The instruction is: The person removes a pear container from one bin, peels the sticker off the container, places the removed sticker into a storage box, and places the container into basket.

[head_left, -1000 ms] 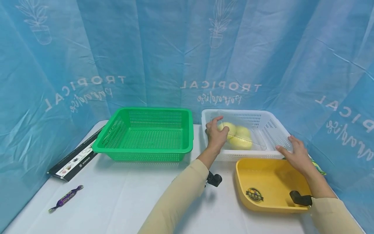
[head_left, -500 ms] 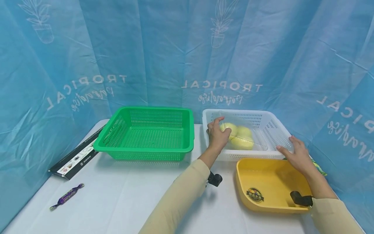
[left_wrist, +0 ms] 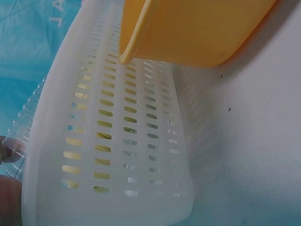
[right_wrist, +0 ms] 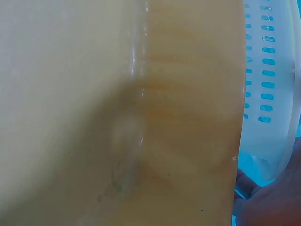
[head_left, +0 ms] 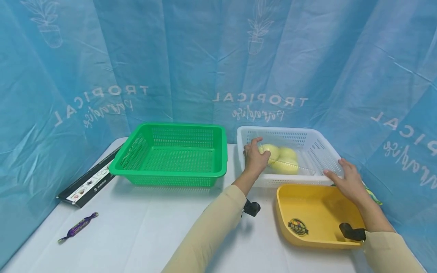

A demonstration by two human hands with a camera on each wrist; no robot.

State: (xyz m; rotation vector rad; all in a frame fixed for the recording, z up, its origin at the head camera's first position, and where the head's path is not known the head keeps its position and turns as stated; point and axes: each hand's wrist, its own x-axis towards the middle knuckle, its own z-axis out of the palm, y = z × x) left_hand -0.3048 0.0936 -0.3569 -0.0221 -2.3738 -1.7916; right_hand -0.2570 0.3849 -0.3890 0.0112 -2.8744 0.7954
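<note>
In the head view my left hand (head_left: 256, 158) reaches over the front left of the white slotted basket (head_left: 326, 151). Its thumb and fingers pinch the edge of a clear plastic box, whose ridged rim (left_wrist: 27, 117) rises above the basket wall in the left wrist view. Several pale yellow round fruits (head_left: 286, 166) lie inside the basket, seen partly through the clear plastic. My right hand (head_left: 348, 180) grips the basket's front right corner, thumb over the front rim and fingers at the side rim. The right wrist view shows only part of this hand at the lower right.
A yellow basin (head_left: 319, 216) stands directly in front of the white basket, under my right wrist. Left of it is a green basket (head_left: 167, 175). A long black box (head_left: 90, 182) and a purple wrapped candy (head_left: 78, 227) lie at the left. A blue curtain (head_left: 191, 68) closes the back.
The clear plastic and the fruits have shifted slightly to the right within the basket, with my left hand moving slightly. My right hand stays on the basket corner.
</note>
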